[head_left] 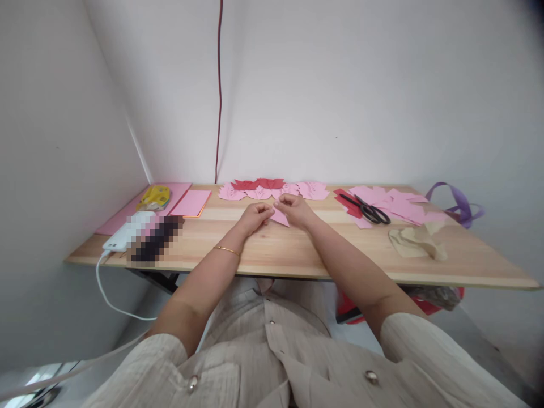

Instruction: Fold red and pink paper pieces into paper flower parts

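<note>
Between my hands is a small piece of folded pink paper, with a pointed corner toward the table's front. My left hand pinches its left side near the top, thumb and forefinger together. From the right, my right hand pinches the upper edge, its fingertips close to those of the left. The fingers cover part of the paper. Just behind the hands, along the wall, lie several cut pink paper shapes with jagged edges, and red paper shapes rest on top of them.
Black-handled scissors lie on red and pink paper pieces at the right. Crumpled brown paper and a purple ribbon are farther right. Left are pink sheets, a yellow item and a white power bank with a cable.
</note>
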{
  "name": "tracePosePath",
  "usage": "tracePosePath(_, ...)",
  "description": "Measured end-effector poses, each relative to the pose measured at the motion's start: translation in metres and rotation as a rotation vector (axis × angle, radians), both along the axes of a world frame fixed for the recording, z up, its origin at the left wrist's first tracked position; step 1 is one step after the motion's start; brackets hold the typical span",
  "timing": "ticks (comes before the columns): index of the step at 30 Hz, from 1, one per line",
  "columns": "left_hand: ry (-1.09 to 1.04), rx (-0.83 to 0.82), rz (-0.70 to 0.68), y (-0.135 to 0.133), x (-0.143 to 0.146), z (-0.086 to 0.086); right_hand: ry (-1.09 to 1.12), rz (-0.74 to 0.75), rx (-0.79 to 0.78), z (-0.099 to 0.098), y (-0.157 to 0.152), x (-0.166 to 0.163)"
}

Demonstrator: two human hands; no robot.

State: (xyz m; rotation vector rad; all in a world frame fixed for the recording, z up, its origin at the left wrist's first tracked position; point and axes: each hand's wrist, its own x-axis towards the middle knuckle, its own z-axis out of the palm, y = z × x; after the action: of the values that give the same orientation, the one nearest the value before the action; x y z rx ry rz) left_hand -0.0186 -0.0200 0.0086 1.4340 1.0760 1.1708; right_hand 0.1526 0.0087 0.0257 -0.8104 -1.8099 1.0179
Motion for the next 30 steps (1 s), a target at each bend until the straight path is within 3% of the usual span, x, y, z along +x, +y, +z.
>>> tracePosePath(8, 0.061, 0.026, -0.027, 0.0, -0.001, -0.001, 0.132, -0.073, -0.07, -0.004, 0.005, 0.001)
tracePosePath(15, 0.061, 0.059, -0.041, -0.002, 0.0, 0.002, 0.052, -0.123, -0.047, -0.003, 0.005, -0.001)
tracePosePath(21, 0.049, -0.026, -0.129, -0.005, 0.001, 0.005, -0.022, -0.151, 0.034, -0.002, 0.006, 0.001)
tracePosePath(30, -0.025, -0.103, -0.174, -0.006, 0.004, 0.009, -0.053, 0.0, 0.038, 0.01, 0.0, 0.006)
